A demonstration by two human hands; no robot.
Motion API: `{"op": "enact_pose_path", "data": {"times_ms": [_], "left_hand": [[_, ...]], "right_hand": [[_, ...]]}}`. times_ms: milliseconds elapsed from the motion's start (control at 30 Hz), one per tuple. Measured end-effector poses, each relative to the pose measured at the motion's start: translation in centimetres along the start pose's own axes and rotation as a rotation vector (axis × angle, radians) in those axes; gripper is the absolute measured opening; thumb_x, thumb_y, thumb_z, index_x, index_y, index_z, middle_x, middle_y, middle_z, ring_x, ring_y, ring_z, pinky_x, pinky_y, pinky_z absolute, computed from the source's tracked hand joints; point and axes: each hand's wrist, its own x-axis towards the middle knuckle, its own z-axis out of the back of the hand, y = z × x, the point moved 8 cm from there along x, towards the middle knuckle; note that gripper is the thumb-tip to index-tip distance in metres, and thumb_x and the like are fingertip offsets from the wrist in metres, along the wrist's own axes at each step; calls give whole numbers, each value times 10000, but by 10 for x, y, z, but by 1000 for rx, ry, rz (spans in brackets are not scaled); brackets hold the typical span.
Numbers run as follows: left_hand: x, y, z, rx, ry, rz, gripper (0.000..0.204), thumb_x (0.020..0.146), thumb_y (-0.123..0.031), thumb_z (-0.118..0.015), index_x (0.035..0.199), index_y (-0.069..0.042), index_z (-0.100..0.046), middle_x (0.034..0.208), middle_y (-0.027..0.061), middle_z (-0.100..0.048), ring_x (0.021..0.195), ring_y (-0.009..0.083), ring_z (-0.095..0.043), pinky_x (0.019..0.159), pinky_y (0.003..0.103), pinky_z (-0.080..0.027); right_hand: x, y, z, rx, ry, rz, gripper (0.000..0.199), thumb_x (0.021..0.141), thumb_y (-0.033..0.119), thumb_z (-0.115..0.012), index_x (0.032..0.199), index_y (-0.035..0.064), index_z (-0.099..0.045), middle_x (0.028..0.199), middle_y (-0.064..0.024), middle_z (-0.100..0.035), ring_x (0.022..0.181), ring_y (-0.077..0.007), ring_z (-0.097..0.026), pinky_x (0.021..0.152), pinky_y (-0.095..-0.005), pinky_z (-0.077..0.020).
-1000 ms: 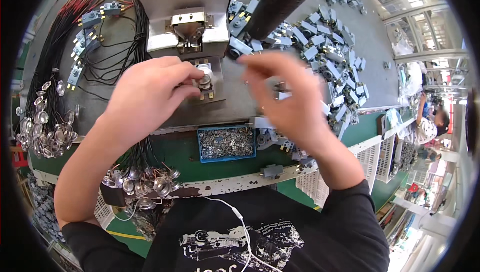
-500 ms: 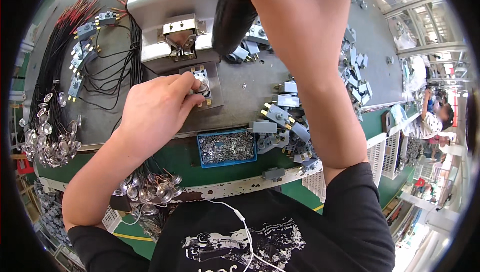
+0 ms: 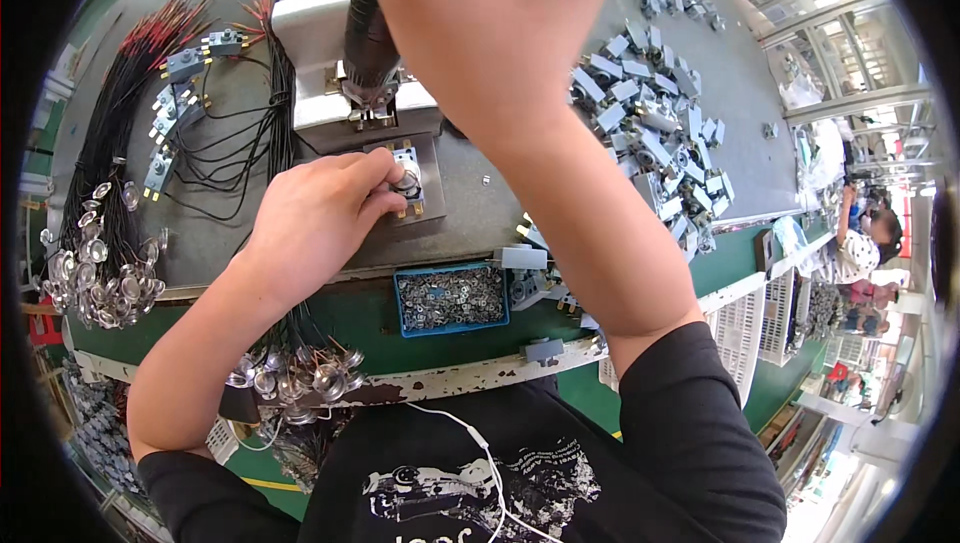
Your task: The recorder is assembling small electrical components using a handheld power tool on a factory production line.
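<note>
Head view, reported from the person's body outward. Nearest the torso, a cluster of shiny metal discs on black leads [image 3: 300,375] hangs over the worn edge of the tabletop [image 3: 470,375]. Just beyond it sits a blue tray of small metal parts [image 3: 449,297], with loose grey connector blocks [image 3: 524,257] beside its right end.

Further in, the left hand [image 3: 315,218] rests on the grey surface with its grip closed: thumb and forefinger pinch a small round metal part [image 3: 404,183] seated on a grey switch body held in a flat metal fixture plate [image 3: 420,188]. That part sits directly below the white press housing [image 3: 335,78].

The right hand [image 3: 480,13] is raised close to the camera and wraps a dark cylindrical tool [image 3: 370,28] whose tip points down at the press. Its grip appears closed around the tool, though the fingers themselves are mostly out of frame.

To the left lie black wire bundles with red ends [image 3: 130,103] and another heap of discs [image 3: 95,278]. To the right, a wide scatter of grey switch housings [image 3: 650,123]. Beyond the tabletop's far right, another person [image 3: 865,243] works beside white crates.

Risk assessment: the left fingertips are just beside the point where the tool would meet the part. A descent before they clear could nip them. A slightly tilted part could seat crooked or spring away into the scatter. The trailing leads near the wrist could snag and drag the fixture.
</note>
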Motion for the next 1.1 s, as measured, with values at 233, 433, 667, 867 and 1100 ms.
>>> {"op": "enact_pose_path", "data": {"times_ms": [233,433,667,867,1100], "left_hand": [[-3,6,0,3,0,-14,182,930,-248,-693,999,-102,-609,857,86,-681,852,333,-684,704,461,-538],[-4,4,2,10,-26,-55,180,927,-261,-698,1005,-107,-647,851,84,-682,839,325,-687,703,453,-541],[-11,8,-3,-17,-73,-29,205,927,-273,-720,1048,-111,-681,877,90,-729,818,310,-707,688,422,-558],[-13,6,-3,-28,-142,-41,207,921,-273,-728,1012,-98,-663,825,84,-720,784,312,-707,661,422,-554],[-8,4,-5,13,-124,-46,207,922,-271,-731,982,-92,-645,827,87,-724,773,310,-710,649,422,-553]], "right_hand": [[-12,26,-38,-608,-69,89,763,899,123,-780,1501,19,-322,1086,-130,-639,939,-211,-671,845,-350,-560],[15,-13,-26,-241,178,-154,811,912,117,-728,1555,8,-244,1126,-192,-665,928,-258,-704,813,-382,-569],[3,6,-35,-384,38,2,790,887,39,-747,1519,-4,-274,1031,-171,-668,806,-220,-717,695,-336,-589],[-22,5,-16,-214,-27,-208,710,870,-18,-756,1446,-2,-341,1029,-138,-658,825,-186,-709,696,-305,-590],[-15,31,-7,-331,225,537,571,834,-112,-766,1282,6,-433,1022,-73,-629,854,-121,-682,701,-252,-582]]}}
